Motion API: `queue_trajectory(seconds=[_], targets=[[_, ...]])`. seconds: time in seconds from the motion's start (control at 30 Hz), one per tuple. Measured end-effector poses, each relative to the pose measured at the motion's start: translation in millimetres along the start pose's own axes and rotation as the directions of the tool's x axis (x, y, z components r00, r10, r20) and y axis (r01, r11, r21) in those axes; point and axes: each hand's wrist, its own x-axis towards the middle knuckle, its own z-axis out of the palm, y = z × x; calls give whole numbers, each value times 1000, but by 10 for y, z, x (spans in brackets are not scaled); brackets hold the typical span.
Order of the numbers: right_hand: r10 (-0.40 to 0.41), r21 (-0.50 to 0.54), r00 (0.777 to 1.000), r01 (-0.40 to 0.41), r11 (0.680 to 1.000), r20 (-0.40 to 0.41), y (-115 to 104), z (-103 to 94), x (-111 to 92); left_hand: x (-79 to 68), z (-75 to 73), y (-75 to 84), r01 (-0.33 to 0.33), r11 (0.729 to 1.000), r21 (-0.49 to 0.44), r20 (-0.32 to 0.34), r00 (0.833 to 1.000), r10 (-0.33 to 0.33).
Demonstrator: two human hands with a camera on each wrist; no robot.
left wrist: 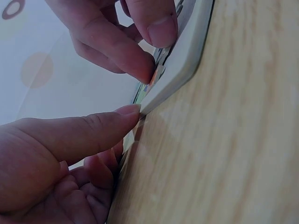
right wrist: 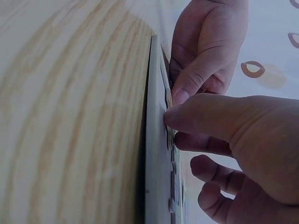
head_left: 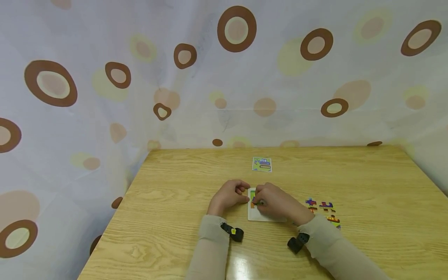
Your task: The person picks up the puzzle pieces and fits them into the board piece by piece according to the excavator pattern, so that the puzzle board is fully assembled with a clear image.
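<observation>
A white-framed puzzle board lies flat on the table between both hands. Colourful pieces fill part of its left side, in green, orange and blue. My left hand holds the board at its left edge, thumb tip against the frame and the other fingers curled near the far corner. Over the board's left part, my right hand pinches a puzzle piece between thumb and index finger, low against the board. The fingers cover most of that piece. In the left wrist view, the white frame shows close up beside both hands.
Several loose puzzle pieces lie on the table to the right, partly behind the right forearm. A small picture card with a vehicle on it lies beyond the board. A patterned curtain hangs behind the wooden table.
</observation>
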Motion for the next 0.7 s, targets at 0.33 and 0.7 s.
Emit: queue_trajectory(seconds=[0.33,0.7], targets=[[2,9,1000,-2,1000,-4,-26,1,-15,-18,10,-16,1,1000,7,-2,1000,-1],[35,32,999,-35,999,5,-15,1,-68,2,-3,-15,4,1000,13,-6,1000,-4]])
